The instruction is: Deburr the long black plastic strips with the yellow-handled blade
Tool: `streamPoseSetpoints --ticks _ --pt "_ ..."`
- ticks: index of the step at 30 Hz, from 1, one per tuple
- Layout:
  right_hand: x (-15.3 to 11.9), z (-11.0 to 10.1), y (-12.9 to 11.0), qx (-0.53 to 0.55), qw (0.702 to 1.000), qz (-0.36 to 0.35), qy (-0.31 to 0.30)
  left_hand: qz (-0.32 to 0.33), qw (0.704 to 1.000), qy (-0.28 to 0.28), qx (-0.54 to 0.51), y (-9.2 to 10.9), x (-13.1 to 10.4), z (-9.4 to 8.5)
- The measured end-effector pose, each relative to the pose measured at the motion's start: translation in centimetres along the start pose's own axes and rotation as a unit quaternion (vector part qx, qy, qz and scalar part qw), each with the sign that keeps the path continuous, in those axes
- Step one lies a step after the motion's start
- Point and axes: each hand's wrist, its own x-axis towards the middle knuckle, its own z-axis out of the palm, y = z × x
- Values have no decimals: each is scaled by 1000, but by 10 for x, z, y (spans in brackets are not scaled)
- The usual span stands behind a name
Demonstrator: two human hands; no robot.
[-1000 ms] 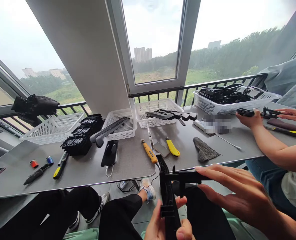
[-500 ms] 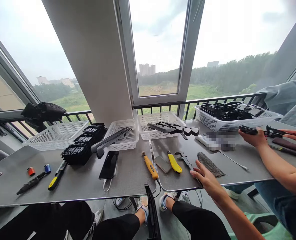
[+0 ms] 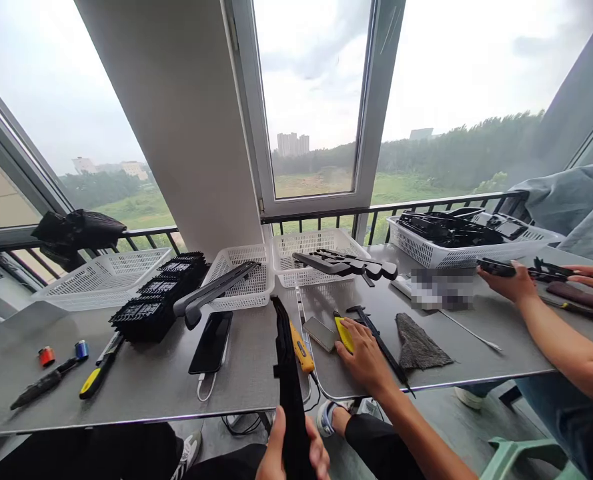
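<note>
My left hand point(image 3: 273, 448) grips a long, narrow black plastic part point(image 3: 291, 393) upright in front of the table edge, thumb on one side and fingers on the other. My right hand point(image 3: 369, 357) lies over a yellow utility knife point(image 3: 343, 335) on the table, its fingers closed around the handle and hiding much of it. Just right of that hand is a black caliper point(image 3: 383, 343). Left of the knife lies a small grey rectangular block point(image 3: 320, 333). A yellow rotary tool point(image 3: 302, 350) is partly covered by the black part.
A grey cloth point(image 3: 421, 343) lies to the right. White baskets point(image 3: 246, 293) along the back hold or support long black parts point(image 3: 346, 262). A phone point(image 3: 211, 343) is on a cable; stacked black parts point(image 3: 159, 300) stand left. A co-worker's hands point(image 3: 513, 283) hold a black part at right.
My right hand has moved left from the caliper onto the yellow utility knife. The black part has risen above the table edge, and my left hand has come into view holding it.
</note>
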Motion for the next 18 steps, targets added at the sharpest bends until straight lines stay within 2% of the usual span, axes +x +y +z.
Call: streamPoseSetpoints --ticks 2,5,7,11,14,16,18 --pt "2 3 6 1 1000 7 15 97 994 27 35 25 36 7" --pt "-3 4 12 -15 999 8 47 163 975 94 117 62 81 9" --pt "-7 4 13 -54 996 15 64 190 961 125 155 75 99 2" --pt "-12 3 13 -94 993 11 72 233 945 135 183 70 109 -14" --pt "-15 -1 13 -27 994 33 97 244 941 122 199 61 105 -15" --pt "-16 -4 12 25 991 59 116 231 945 97 211 60 103 -12" --pt "-17 -7 11 60 990 55 112 213 950 67 219 61 102 -10"
